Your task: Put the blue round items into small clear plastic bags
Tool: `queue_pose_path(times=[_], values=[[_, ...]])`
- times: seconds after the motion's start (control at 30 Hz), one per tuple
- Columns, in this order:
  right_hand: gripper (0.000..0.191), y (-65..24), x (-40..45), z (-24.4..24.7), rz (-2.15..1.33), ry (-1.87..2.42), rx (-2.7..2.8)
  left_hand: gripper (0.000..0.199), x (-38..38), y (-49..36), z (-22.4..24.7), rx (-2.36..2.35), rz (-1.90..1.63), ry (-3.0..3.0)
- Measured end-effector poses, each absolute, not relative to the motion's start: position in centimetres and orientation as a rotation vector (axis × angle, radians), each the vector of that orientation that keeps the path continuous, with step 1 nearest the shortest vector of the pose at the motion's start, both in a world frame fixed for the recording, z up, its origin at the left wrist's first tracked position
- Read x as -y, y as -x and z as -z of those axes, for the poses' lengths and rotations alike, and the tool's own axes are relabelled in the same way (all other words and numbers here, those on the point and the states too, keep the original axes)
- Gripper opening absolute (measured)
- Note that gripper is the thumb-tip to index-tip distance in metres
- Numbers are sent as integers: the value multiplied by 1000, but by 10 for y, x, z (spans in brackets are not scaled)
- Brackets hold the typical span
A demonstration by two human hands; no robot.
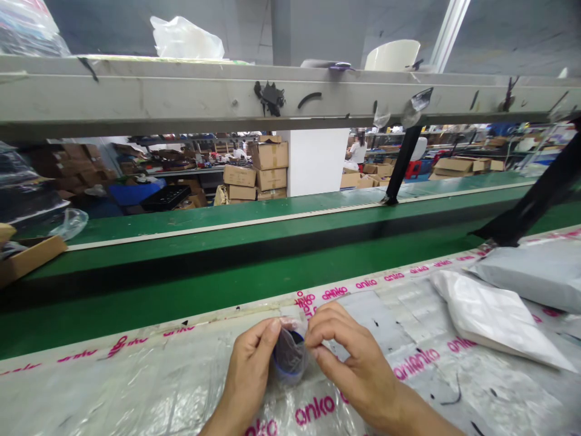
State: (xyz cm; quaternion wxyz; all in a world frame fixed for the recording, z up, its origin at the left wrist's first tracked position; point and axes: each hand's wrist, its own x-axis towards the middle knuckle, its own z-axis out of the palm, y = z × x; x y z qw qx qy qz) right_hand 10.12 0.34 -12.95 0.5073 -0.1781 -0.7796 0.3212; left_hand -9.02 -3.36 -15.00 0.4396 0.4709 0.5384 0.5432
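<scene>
My left hand point(249, 369) and my right hand point(354, 363) pinch opposite sides of a small clear plastic bag point(290, 357) near the table's far edge. Inside the bag is a dark, rolled item with a blue rim, partly hidden by the film and my fingers. Both hands rest just above a translucent plastic sheet point(149, 387) printed with pink "anko" lettering. To the right, a white mailer bag point(494, 318) lies on the sheet, apart from my right hand, and a pale grey mailer bag point(531, 272) lies beyond it.
A green conveyor belt point(181, 284) runs behind the table, below a long grey overhead beam point(227, 97). A cardboard box lid point(29, 260) sits at far left. Stacked cartons point(270, 172) and a distant co-worker point(358, 151) stand beyond.
</scene>
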Motion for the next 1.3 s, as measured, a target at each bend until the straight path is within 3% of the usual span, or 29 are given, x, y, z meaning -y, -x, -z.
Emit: queue_pose_path(times=[0.4, 0.6, 0.67, 0.73, 0.9, 1.1, 1.23, 1.3], values=[[15, -107, -6, 134, -892, 609, 1873, 51, 33, 90, 151, -1329, -1370, -1137], [62, -105, -1, 145, -778, 708, 2073, 45, 37, 89, 148, -1317, -1397, -1174], [70, -101, 0, 151, -684, 686, 2137, 40, 37, 89, 146, -1301, -1410, -1206], [59, -98, 0, 156, -674, 721, 2158, 39, 37, 88, 144, -1293, -1412, -1216], [6, -93, -2, 162, -688, 713, 2116, 45, 37, 87, 145, -1313, -1353, -1240], [23, -94, -6, 158, -810, 766, 1965, 63, 43, 92, 151, -1200, -1238, -1159], [32, -97, -8, 153, -993, 873, 1844, 104, 42, 90, 156, -1141, -1128, -1195], [34, -97, -8, 150, -1087, 874, 1780, 110, 41, 88, 159, -1141, -1074, -1210]])
